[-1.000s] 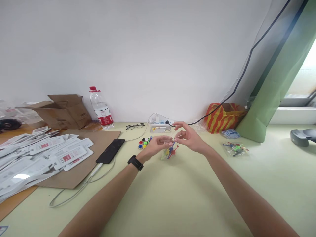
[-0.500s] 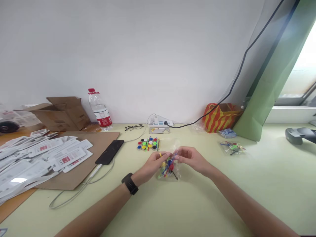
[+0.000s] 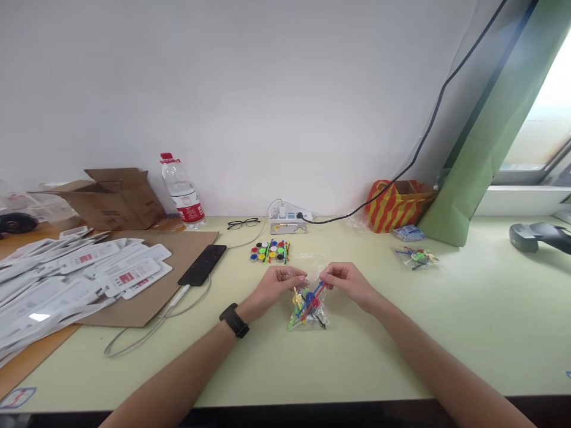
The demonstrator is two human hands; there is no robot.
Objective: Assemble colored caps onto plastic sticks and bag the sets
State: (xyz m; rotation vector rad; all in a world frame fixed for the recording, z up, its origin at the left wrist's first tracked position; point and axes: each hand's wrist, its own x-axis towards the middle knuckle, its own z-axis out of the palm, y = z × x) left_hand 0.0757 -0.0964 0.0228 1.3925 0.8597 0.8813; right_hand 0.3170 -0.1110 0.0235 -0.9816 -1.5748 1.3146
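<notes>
A clear plastic bag (image 3: pixel 307 306) with small coloured plastic pieces inside hangs between my two hands over the pale green table. My left hand (image 3: pixel 279 286) pinches the bag's upper left edge between thumb and fingers. At the upper right edge, my right hand (image 3: pixel 345 282) is closed on the same bag, its fingertips beside a blue and red piece. Yellow, green, blue, red and black parts show through the plastic. Beyond the hands lies a group of coloured discs and thin sticks (image 3: pixel 270 252). Another clear bag of coloured pieces (image 3: pixel 418 258) rests to the right.
On the left are a black phone (image 3: pixel 202 265) on a cable, a heap of white packets (image 3: pixel 89 267) on cardboard, a box (image 3: pixel 116 199) and a bottle (image 3: pixel 182 193). Glasses (image 3: pixel 243 223), a power strip (image 3: pixel 289 215) and a striped bag (image 3: pixel 397 208) stand along the wall.
My hands have spread slightly apart at the bag's top, and its contents now hang lower and show more clearly. The whole view has shifted a little, revealing the table's front edge.
</notes>
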